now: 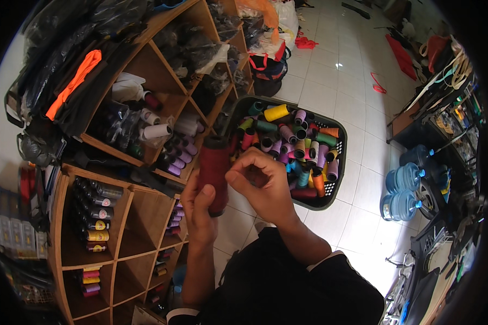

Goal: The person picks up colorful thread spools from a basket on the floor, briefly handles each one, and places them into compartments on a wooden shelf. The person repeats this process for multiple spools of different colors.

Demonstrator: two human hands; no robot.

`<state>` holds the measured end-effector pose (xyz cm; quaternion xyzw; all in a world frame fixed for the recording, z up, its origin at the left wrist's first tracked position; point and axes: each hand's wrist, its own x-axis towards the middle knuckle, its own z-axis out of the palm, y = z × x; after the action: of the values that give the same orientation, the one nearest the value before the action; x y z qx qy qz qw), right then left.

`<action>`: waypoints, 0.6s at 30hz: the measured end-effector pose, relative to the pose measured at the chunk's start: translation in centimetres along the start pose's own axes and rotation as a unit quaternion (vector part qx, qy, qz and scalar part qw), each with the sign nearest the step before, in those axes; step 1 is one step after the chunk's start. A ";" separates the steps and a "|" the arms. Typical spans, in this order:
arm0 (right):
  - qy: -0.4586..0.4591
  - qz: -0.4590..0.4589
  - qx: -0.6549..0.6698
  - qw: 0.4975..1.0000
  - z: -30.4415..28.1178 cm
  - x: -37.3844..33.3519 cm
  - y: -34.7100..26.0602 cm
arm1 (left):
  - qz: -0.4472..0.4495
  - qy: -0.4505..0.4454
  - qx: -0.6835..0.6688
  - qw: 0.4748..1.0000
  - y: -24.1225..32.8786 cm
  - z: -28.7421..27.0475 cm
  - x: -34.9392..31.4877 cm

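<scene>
My left hand (201,208) is wrapped round a dark red thread spool (213,176), held upright with its black top end showing. Close beside the spool's right side, my right hand (260,181) has its thumb and forefinger pinched together. Whatever may be between those fingertips is too fine to make out. Beyond both hands stands a dark plastic basket (339,187) heaped with thread spools of many colours, among them a yellow spool (276,112) on top near the far rim.
A wooden cubby shelf (122,222) on the left holds thread spools and plastic-wrapped goods. Blue water jugs (398,208) stand on the tiled floor (358,135) to the right, by a crowded rack (461,141). Bags (268,65) sit at the far end of the shelf.
</scene>
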<state>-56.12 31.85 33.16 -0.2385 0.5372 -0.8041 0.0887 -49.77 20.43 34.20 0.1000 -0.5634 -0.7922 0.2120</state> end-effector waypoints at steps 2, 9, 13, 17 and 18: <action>0.006 0.022 0.040 0.999 -0.2 0.2 0.4 | -0.009 -0.007 -0.003 1.000 -0.1 -0.2 0.0; -0.040 0.105 0.206 0.972 0.0 0.7 0.7 | -0.068 -0.089 -0.049 0.993 -1.0 -2.1 0.3; -0.034 0.096 0.189 0.977 0.1 0.6 1.4 | -0.107 -0.098 -0.114 0.983 -1.1 -2.3 0.3; -0.001 0.090 0.154 0.984 -0.2 0.2 2.4 | -0.130 -0.072 -0.140 0.979 -0.7 -2.0 0.2; 0.013 0.100 0.153 0.983 -0.3 0.0 2.5 | -0.127 -0.089 -0.142 0.978 -0.7 -2.4 0.3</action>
<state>-56.53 31.13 30.82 -0.1568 0.4305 -0.8667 0.1973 -49.30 18.49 32.72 0.0690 -0.4447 -0.8902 0.0705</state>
